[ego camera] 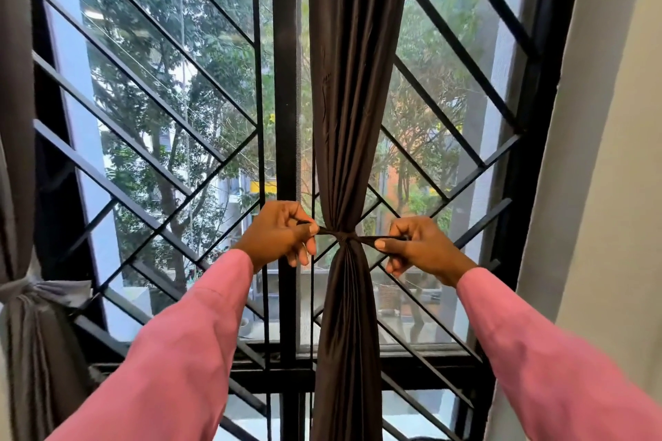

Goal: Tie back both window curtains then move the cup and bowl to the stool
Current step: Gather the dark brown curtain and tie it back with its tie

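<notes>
Pink sleeves [179, 351] are stretching forward, left hand [277, 236] and right hand [426, 251] each clamping a grip on the tie [344, 236], cinching the dark curtain [358, 118] mid-window; uneven pulling risks loosening the knot.

Dark brown curtain [353, 89], pink sleeves [186, 344], black grille [150, 111]

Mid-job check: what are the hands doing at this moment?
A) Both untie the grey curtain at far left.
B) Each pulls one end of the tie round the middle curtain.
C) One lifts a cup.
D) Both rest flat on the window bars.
B: the left hand and right hand each pinch an end of the tie wrapped round the dark curtain, drawn out to either side; the grey curtain at far left hangs tied, untouched.
</notes>
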